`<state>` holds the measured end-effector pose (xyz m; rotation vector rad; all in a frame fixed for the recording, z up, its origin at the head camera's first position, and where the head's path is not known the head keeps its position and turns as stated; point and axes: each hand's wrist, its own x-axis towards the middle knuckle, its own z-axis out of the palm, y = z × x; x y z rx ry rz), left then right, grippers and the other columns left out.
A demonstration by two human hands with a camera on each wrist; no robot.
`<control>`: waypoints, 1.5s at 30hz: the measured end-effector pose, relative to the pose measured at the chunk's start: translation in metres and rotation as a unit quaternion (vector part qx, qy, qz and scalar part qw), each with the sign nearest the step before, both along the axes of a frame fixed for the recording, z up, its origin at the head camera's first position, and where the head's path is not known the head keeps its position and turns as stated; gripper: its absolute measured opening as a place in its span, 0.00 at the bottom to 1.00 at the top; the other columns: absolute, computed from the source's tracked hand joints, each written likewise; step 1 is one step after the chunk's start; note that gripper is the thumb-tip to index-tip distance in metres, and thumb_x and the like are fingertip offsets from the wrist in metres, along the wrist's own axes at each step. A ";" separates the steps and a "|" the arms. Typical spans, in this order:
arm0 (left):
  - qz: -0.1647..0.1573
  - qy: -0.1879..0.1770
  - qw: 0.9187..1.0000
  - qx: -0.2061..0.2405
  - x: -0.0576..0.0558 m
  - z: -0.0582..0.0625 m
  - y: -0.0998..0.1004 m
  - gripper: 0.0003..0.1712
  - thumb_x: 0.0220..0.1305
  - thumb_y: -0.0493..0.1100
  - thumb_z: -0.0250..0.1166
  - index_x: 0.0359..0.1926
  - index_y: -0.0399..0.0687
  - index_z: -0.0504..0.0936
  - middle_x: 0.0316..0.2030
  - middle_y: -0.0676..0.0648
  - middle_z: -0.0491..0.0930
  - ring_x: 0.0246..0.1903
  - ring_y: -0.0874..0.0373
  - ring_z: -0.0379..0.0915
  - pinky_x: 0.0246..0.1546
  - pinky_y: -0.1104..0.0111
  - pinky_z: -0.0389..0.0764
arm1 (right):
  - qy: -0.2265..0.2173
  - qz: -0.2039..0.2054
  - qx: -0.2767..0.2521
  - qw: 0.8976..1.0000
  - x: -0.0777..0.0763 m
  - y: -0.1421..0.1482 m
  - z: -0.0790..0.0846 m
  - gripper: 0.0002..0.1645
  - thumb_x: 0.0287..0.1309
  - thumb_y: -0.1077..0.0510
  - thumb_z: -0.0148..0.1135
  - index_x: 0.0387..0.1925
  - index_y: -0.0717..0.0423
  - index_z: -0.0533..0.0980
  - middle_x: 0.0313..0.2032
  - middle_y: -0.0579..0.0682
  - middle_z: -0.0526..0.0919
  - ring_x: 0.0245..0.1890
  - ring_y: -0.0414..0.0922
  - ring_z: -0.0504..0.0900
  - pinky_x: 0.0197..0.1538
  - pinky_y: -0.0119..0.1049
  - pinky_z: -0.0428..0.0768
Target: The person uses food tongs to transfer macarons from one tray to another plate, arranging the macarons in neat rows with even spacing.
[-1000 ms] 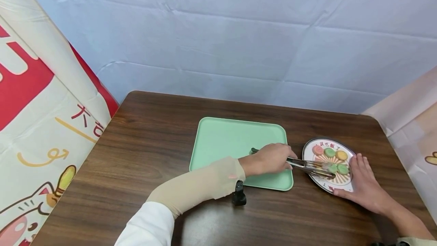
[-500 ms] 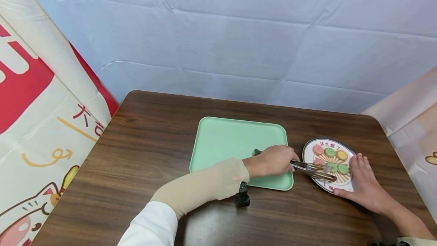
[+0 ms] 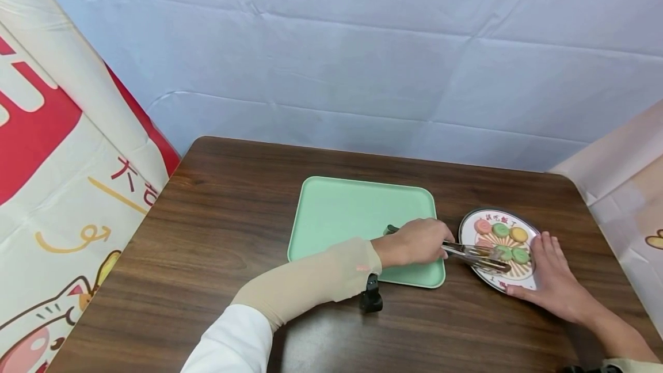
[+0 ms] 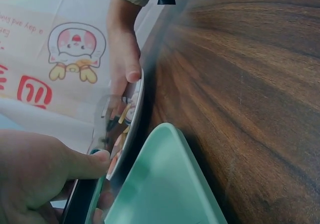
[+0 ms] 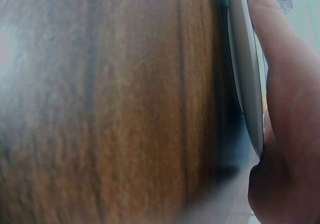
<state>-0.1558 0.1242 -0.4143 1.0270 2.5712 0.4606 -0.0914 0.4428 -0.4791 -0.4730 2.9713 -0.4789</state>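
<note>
My left hand (image 3: 422,240) grips a pair of metal tongs (image 3: 463,253), its thumb pressed along the dark handle in the left wrist view. The tongs reach right over a round printed plate (image 3: 518,282), their ends beside and partly over the lower macarons. Pink (image 3: 483,227), green (image 3: 500,230) and yellow (image 3: 518,235) macarons form the far row. Nearer lie a pink one, partly behind the tongs, and green ones (image 3: 520,255). Whether the tongs touch a macaron, I cannot tell. My right hand (image 3: 554,281) rests on the plate's right rim, fingers straight and thumb spread.
A light green tray (image 3: 357,206) lies on the brown wooden table (image 3: 233,235), left of the plate and under my left hand. A pale cloth (image 3: 331,73) hangs behind the table. Printed cartoon cloth (image 3: 67,235) borders the left side.
My left hand and the tongs have shifted slightly right. My right hand, the plate and the macarons look unmoved.
</note>
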 end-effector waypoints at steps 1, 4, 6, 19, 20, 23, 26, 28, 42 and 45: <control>-0.001 0.001 1.000 0.000 0.000 0.000 0.000 0.21 0.70 0.49 0.68 0.62 0.61 0.83 0.56 0.63 0.82 0.49 0.71 0.80 0.39 0.81 0.76 | -0.001 -0.001 -0.001 1.000 0.000 0.000 0.000 0.81 0.52 0.41 0.76 0.72 0.83 0.28 0.70 0.84 0.25 0.73 0.68 0.16 0.71 0.43 0.14; 0.001 0.001 1.000 -0.004 0.001 0.001 0.001 0.21 0.70 0.49 0.68 0.62 0.61 0.83 0.56 0.64 0.82 0.48 0.71 0.80 0.39 0.81 0.76 | 0.000 -0.003 -0.003 1.000 0.000 -0.001 0.000 0.81 0.52 0.41 0.77 0.72 0.83 0.29 0.70 0.85 0.26 0.73 0.69 0.17 0.71 0.44 0.14; 0.002 0.001 1.000 -0.007 0.001 0.001 0.001 0.21 0.70 0.49 0.68 0.62 0.62 0.83 0.56 0.64 0.82 0.48 0.71 0.80 0.40 0.81 0.76 | 0.000 -0.004 -0.005 1.000 -0.001 -0.001 0.000 0.80 0.51 0.42 0.77 0.72 0.84 0.29 0.70 0.85 0.26 0.73 0.69 0.17 0.72 0.44 0.14; 0.012 0.005 1.000 -0.017 0.001 0.002 0.002 0.22 0.69 0.50 0.69 0.63 0.63 0.83 0.58 0.65 0.81 0.57 0.71 0.76 0.50 0.79 0.77 | 0.004 0.000 -0.006 1.000 -0.001 0.000 0.000 0.80 0.52 0.41 0.76 0.72 0.84 0.30 0.71 0.85 0.26 0.74 0.68 0.17 0.72 0.47 0.15; 0.012 0.004 1.000 -0.017 0.001 0.002 0.002 0.22 0.69 0.50 0.69 0.63 0.63 0.82 0.58 0.65 0.80 0.57 0.71 0.76 0.50 0.79 0.77 | 0.005 0.000 -0.005 1.000 -0.001 0.000 -0.001 0.80 0.52 0.40 0.76 0.72 0.84 0.30 0.70 0.85 0.26 0.74 0.68 0.17 0.72 0.47 0.15; 0.013 0.002 1.000 -0.017 0.001 0.002 0.002 0.23 0.69 0.50 0.69 0.64 0.63 0.82 0.58 0.65 0.80 0.57 0.71 0.76 0.50 0.79 0.77 | 0.006 0.001 -0.003 1.000 -0.002 0.000 -0.001 0.80 0.52 0.40 0.76 0.72 0.84 0.30 0.70 0.85 0.26 0.74 0.68 0.17 0.72 0.46 0.14; 0.012 0.002 1.000 -0.014 0.001 0.002 0.002 0.23 0.68 0.50 0.70 0.63 0.63 0.82 0.57 0.64 0.81 0.55 0.71 0.76 0.49 0.79 0.77 | 0.007 0.000 -0.003 1.000 -0.002 0.000 -0.002 0.81 0.51 0.40 0.76 0.72 0.84 0.30 0.70 0.85 0.26 0.74 0.68 0.17 0.72 0.44 0.14; 0.009 0.006 1.000 -0.012 0.000 0.002 0.001 0.23 0.68 0.50 0.70 0.63 0.63 0.82 0.56 0.64 0.82 0.52 0.71 0.77 0.48 0.79 0.77 | 0.009 0.001 -0.003 1.000 -0.001 0.000 -0.002 0.81 0.51 0.40 0.77 0.72 0.84 0.30 0.70 0.85 0.27 0.74 0.68 0.17 0.72 0.44 0.14; -0.003 0.026 1.000 -0.009 -0.001 0.000 0.000 0.25 0.67 0.52 0.71 0.63 0.61 0.82 0.54 0.63 0.83 0.45 0.72 0.78 0.45 0.79 0.77 | 0.004 0.000 -0.002 1.000 0.000 0.000 -0.001 0.80 0.52 0.40 0.76 0.72 0.84 0.30 0.71 0.84 0.26 0.74 0.67 0.17 0.72 0.46 0.14; -0.004 0.029 1.000 -0.009 -0.001 0.000 0.001 0.24 0.66 0.52 0.72 0.63 0.61 0.83 0.52 0.64 0.83 0.46 0.71 0.78 0.44 0.79 0.77 | 0.004 -0.001 -0.002 1.000 0.000 0.000 -0.001 0.81 0.51 0.41 0.77 0.72 0.84 0.30 0.71 0.84 0.26 0.74 0.67 0.17 0.72 0.46 0.15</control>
